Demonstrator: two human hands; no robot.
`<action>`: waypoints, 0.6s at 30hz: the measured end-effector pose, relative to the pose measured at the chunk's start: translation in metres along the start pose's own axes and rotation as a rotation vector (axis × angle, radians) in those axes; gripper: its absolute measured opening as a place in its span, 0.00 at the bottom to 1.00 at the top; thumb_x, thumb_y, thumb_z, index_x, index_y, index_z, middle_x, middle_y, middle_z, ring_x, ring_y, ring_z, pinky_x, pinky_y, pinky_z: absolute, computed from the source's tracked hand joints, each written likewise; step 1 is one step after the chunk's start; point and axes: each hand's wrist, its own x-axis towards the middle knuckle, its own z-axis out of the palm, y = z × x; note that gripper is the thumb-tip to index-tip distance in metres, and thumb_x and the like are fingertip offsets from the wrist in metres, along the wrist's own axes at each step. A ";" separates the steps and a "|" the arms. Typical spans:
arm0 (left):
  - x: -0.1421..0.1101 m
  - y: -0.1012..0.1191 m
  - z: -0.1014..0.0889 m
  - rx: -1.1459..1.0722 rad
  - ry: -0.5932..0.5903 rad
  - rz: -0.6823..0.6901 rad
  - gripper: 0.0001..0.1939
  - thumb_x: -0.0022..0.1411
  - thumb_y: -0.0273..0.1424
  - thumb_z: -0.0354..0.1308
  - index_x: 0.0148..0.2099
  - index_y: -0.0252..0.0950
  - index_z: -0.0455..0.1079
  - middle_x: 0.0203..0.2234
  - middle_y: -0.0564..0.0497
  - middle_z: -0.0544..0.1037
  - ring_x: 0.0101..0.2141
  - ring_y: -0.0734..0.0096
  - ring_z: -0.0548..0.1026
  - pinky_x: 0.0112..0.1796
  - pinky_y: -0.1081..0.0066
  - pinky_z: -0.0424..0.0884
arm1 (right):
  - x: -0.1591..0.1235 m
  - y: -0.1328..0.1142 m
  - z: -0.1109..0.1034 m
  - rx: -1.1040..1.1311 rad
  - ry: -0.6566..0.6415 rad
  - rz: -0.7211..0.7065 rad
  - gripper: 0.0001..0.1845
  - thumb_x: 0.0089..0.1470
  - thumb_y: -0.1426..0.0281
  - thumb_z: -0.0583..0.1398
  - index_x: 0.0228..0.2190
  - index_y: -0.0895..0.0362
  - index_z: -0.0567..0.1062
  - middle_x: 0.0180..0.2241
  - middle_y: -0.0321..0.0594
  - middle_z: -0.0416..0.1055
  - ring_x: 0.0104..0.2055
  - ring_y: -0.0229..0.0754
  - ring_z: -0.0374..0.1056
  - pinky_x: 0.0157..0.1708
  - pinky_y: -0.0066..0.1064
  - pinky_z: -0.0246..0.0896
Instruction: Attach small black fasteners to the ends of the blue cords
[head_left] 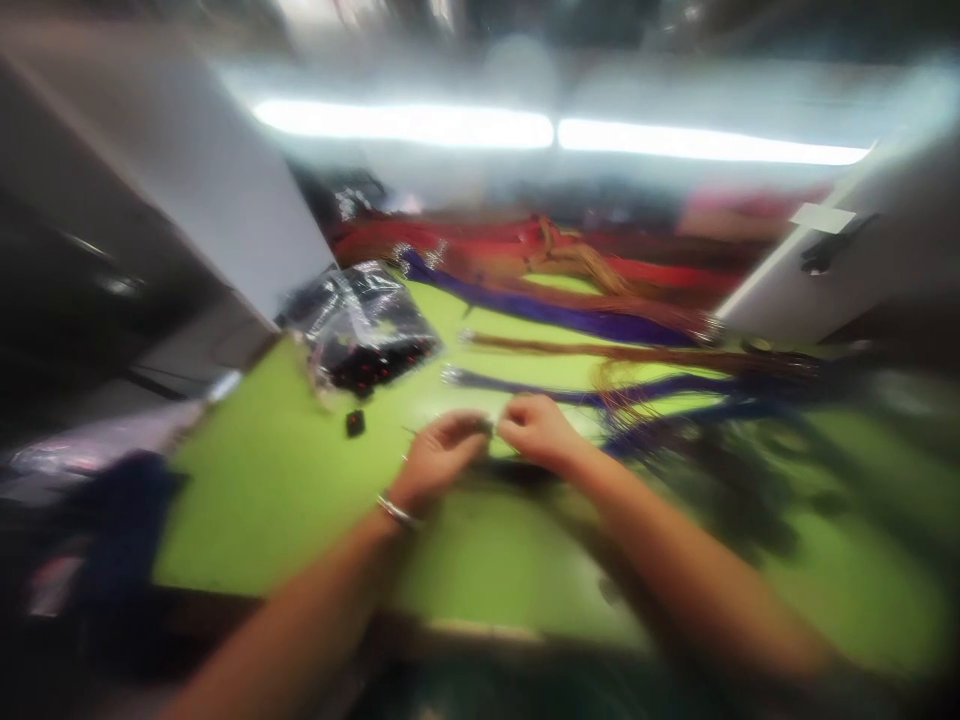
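A small dark piece (484, 427) is sitting near the centre of my view, a little below the middle, and my left hand (446, 450) is pinching it between thumb and fingers. My right hand (541, 430) is facing it from just beside, at 3 o'clock, with its fingers bent closed; blur is hiding whether they are gripping anything, so I cannot tell. Counting from my hands, with 12 straight ahead, a silvery bracelet (397, 512) is circling my left wrist at 8 o'clock. At 9 a dark block (355, 423) is lying on the green tabletop (270, 490), and near it, at 10, a clear plastic bag (367, 300) is holding black bits with red specks. Between 11 and 2 o'clock a thin blue bundle (525, 386) is stretching sideways, a brown bundle (570, 348) is lying beyond it, and a thicker blue-purple bundle (547, 312) is slanting behind both. Red bundles (510, 238) are spreading farther back at 12. Grey panels (240, 200) are standing at 10 and 2, and 2 tube lights (405, 124) are glowing overhead at 12.
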 end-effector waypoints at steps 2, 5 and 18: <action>0.000 0.001 0.001 -0.034 0.019 -0.027 0.16 0.50 0.30 0.65 0.43 0.34 0.73 0.32 0.49 0.76 0.30 0.74 0.72 0.33 0.72 0.69 | -0.001 -0.001 0.000 0.095 -0.029 0.056 0.08 0.42 0.73 0.54 0.16 0.60 0.69 0.14 0.30 0.60 0.17 0.30 0.57 0.17 0.21 0.50; -0.002 0.007 0.004 -0.168 0.049 -0.146 0.17 0.47 0.30 0.67 0.42 0.34 0.73 0.31 0.50 0.76 0.28 0.76 0.72 0.32 0.72 0.69 | -0.004 -0.003 -0.003 0.268 -0.062 0.191 0.05 0.42 0.72 0.55 0.19 0.59 0.69 0.15 0.30 0.62 0.16 0.31 0.63 0.15 0.20 0.55; -0.002 0.003 0.005 -0.030 0.033 -0.047 0.16 0.48 0.30 0.66 0.41 0.34 0.73 0.32 0.48 0.77 0.30 0.72 0.73 0.34 0.71 0.70 | -0.006 -0.002 0.004 0.155 0.022 0.138 0.06 0.41 0.75 0.54 0.17 0.59 0.68 0.15 0.30 0.62 0.14 0.30 0.60 0.13 0.20 0.53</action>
